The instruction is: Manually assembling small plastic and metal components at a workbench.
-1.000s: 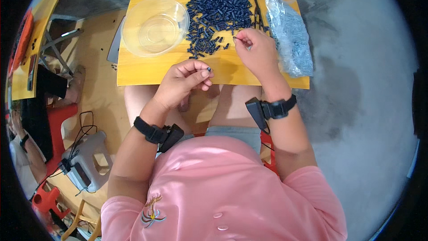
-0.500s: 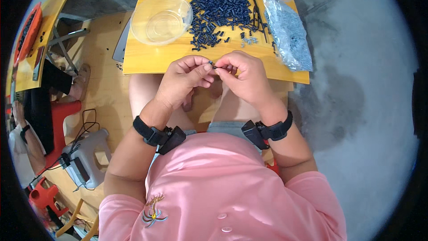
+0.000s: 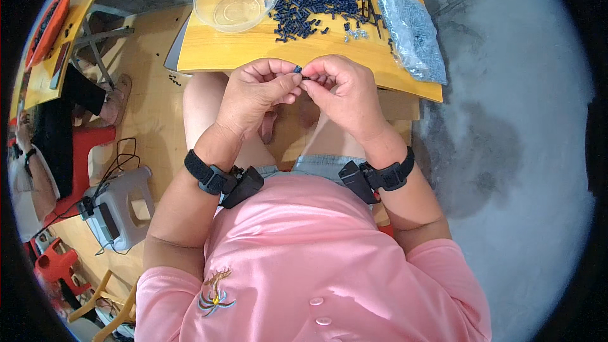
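My left hand [image 3: 256, 95] is closed in a pinch on a small dark blue plastic piece [image 3: 297, 69], whose end shows above the thumb tip. Fingertips of my right hand [image 3: 347, 95] meet it from the other side, also pinched; a dark bit shows between them, but its kind is hidden. Both hands are just off the near edge of the yellow wooden table [image 3: 215, 56]. Beyond them lies a heap of small dark plastic pieces [image 3: 320, 0], with a few small silvery parts [image 3: 356, 35] near its right front.
A clear round plastic tub [image 3: 201, 12] stands left of the heap. To its right are thin black tools [image 3: 365, 0] and a clear plastic bag [image 3: 415, 38] of greyish small parts. Another person sits far left by a second table with a red tray [image 3: 58, 22]. A grey stool [image 3: 130, 212] carries cables.
The table and its contents sit higher in the picture as the view shifts. My hands remain fingertip to fingertip, with slightly more of the blue piece showing.
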Motion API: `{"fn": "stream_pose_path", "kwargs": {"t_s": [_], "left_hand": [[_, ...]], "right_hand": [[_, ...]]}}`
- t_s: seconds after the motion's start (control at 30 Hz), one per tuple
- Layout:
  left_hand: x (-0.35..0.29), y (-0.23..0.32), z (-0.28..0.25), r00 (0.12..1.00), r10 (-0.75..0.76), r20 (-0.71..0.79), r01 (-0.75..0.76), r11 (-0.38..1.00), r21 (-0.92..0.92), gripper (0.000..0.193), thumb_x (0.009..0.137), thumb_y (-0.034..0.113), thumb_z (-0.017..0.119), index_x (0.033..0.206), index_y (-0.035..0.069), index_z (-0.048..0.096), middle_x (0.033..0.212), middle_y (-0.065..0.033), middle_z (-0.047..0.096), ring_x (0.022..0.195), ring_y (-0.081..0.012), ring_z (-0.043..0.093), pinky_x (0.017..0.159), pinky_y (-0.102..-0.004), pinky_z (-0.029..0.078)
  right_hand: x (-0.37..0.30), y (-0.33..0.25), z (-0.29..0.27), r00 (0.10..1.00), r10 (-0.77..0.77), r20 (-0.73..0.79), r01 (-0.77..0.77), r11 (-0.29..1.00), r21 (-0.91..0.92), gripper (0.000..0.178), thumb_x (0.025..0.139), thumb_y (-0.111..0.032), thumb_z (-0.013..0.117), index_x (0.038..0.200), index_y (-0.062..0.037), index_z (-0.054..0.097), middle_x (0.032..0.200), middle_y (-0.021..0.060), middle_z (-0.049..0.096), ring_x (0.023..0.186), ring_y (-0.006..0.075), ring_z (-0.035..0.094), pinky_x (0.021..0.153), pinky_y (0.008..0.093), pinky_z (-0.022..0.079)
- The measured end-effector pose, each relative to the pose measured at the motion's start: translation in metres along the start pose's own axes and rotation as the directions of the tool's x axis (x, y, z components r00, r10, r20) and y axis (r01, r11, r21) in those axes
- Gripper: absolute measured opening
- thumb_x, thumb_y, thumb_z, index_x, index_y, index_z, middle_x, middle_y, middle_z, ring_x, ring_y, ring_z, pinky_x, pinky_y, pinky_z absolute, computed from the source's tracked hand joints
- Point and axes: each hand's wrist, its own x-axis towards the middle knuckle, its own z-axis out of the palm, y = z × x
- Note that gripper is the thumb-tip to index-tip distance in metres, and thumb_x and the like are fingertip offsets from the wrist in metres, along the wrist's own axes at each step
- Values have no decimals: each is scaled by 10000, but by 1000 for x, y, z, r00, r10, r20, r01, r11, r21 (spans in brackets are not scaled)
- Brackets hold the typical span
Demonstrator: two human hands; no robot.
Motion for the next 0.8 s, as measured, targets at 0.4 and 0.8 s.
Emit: {"fn": "stream_pose_path", "kwargs": {"t_s": [0.4,0.8], "left_hand": [[-13,-1,4,975,223,7,-223,968,117,163,804,33,669,947,-19,608,831,-59,644,702,-85,611,624,-195,505],[-16,0,0,984,180,-8,-176,971,162,147,831,41,639,967,-6,613,839,-50,649,710,-99,616,631,-209,511]], "right_hand": [[-12,6,0,975,171,140,-213,897,388,137,820,-107,662,869,19,640,760,1,632,662,35,535,595,190,444],[-10,1,5,947,270,175,-321,808,494,139,830,-104,650,883,24,640,761,24,632,679,54,552,615,195,455]]}}
